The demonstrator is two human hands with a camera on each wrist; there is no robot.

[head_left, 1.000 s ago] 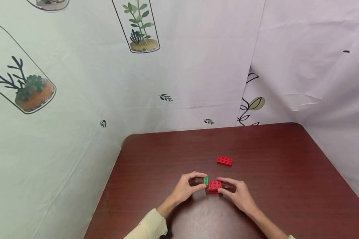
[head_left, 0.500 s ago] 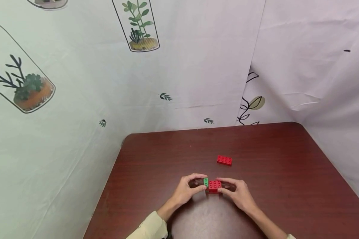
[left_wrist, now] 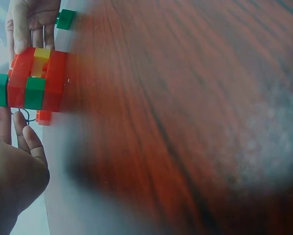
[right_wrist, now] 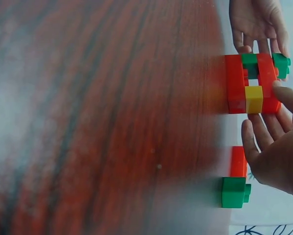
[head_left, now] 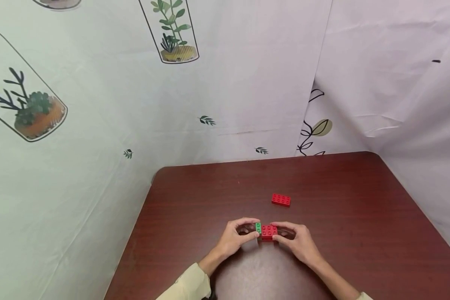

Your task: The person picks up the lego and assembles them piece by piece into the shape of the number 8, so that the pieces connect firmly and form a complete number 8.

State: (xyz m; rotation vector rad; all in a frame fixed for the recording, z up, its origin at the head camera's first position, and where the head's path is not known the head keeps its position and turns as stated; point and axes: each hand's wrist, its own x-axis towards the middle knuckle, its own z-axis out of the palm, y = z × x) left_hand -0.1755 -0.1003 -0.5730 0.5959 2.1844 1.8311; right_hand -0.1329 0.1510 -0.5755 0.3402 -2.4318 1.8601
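In the head view, a small stack of toy building bricks stands between my two hands on the brown table. Two red bricks (head_left: 269, 231) form its layers, with a yellow brick (right_wrist: 254, 100) and a green brick (left_wrist: 34, 93) between them and a gap in the middle. A second green brick (head_left: 258, 228) sits at the stack's upper left end. Thumb and fingers of my left hand (head_left: 231, 237) pinch that upper green brick. My right hand (head_left: 299, 243) grips the stack's right end with thumb and fingers.
A loose red brick (head_left: 281, 200) lies farther back on the table (head_left: 195, 196). Another loose green brick (right_wrist: 233, 192) shows in the right wrist view, not visible in the head view. White printed cloth (head_left: 240, 91) closes off the back and sides.
Both hands keep their hold, and the stack between them has barely moved. The whole head view has shifted slightly.
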